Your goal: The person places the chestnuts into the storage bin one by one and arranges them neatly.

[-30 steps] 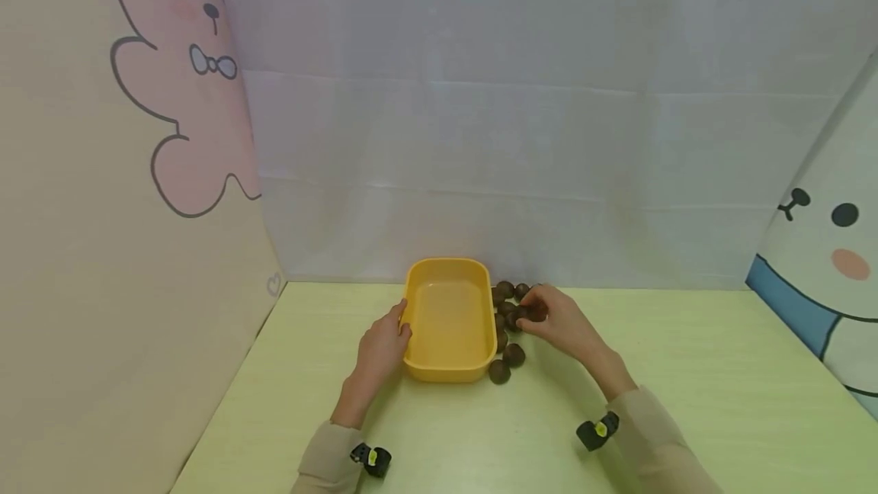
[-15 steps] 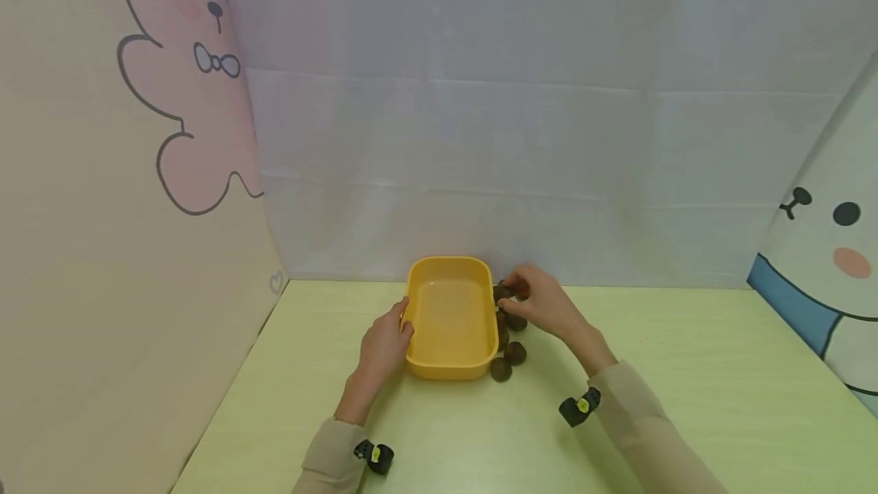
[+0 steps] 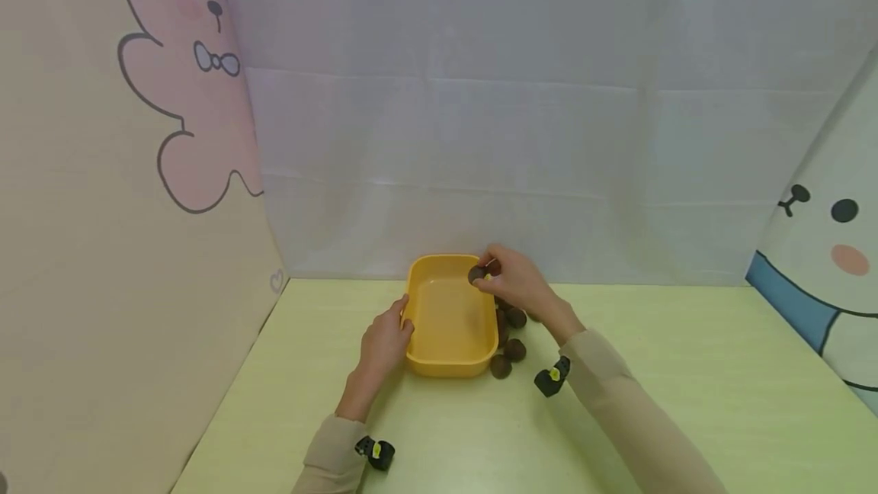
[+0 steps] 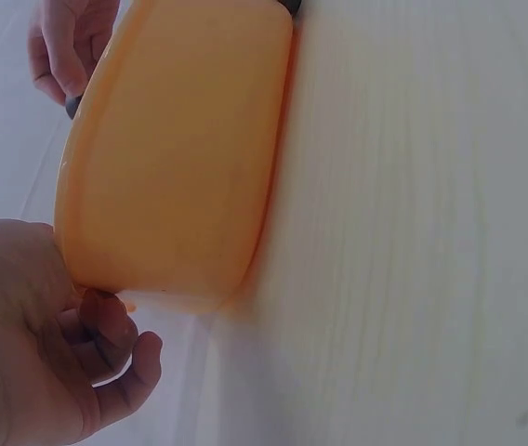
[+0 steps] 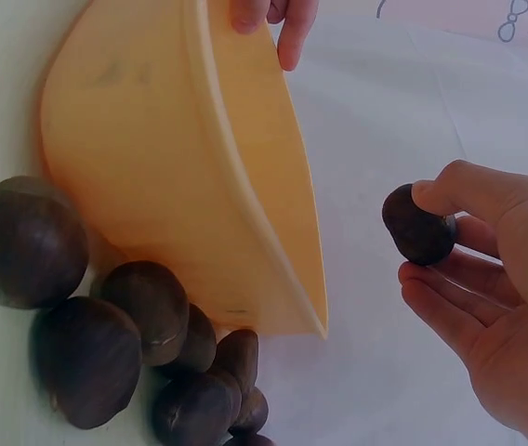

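Observation:
A deep yellow plastic basin [image 3: 451,368] stands near the back of the table. My left hand [image 3: 386,345] grips its left rim, thumb and fingers on either side of the wall. Over the basin's far right corner, my right hand [image 3: 517,280] pinches a dark brown chestnut [image 5: 419,226] between thumb and fingertips. The right wrist view shows the chestnut held higher than the rim. No chestnuts show on the visible basin floor. Several chestnuts [image 5: 87,360] lie piled along the right outer wall, some hidden behind my right hand in the head view.
Behind the basin, a pale cloth backdrop [image 3: 439,136] rises from the back edge of the light green table [image 3: 658,372]. Cartoon-printed panels stand at the left [image 3: 89,250] and right [image 3: 844,265].
My right hand has moved left from the chestnut pile, lifting a chestnut up to the basin's far right corner. The left hand has kept its grip on the rim.

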A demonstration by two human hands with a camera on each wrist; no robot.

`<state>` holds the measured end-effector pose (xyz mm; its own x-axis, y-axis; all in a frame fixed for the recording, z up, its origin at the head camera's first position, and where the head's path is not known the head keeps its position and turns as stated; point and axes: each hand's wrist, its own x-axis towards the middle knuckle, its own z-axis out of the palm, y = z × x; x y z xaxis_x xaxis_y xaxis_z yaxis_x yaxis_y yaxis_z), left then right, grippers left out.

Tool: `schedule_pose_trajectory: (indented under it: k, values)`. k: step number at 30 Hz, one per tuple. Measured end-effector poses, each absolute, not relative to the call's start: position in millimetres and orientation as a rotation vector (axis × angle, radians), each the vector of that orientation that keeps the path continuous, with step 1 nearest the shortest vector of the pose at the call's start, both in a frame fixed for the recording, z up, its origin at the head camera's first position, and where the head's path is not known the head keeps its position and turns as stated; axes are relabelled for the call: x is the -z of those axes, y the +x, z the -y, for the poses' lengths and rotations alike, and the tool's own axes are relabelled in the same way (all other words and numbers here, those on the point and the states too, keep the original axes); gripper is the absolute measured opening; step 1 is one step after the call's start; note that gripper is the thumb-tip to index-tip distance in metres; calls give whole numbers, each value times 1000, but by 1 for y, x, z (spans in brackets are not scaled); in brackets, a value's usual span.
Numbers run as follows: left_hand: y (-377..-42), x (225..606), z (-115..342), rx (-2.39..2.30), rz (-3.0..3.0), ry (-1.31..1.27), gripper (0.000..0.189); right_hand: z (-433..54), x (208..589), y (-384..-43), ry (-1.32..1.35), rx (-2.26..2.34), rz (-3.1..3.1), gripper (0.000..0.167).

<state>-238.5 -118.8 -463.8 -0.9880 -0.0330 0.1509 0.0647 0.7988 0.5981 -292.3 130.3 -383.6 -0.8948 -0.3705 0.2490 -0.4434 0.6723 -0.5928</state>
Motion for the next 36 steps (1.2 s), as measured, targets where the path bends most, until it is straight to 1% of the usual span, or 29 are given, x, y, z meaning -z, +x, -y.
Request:
schedule_pose_trajectory:
  k: [7,10,20,28,36]
  values:
    - [-236,465,116,975,2816,-22,49,-121,384,-306,743,-1064,2777,37]
    - [-236,467,116,971,2821,-24,48,-116,387,-310,763,-1097,2781,38]
    - [-236,463,115,997,2800,-29,49,-99,384,-326,729,-1133,2850,32]
    - [-238,463,116,1005,2786,-38,49,-83,390,-346,807,-1135,2820,31]
    - [-237,464,116,1009,2808,-27,50,-68,403,-354,858,-1030,2917,26]
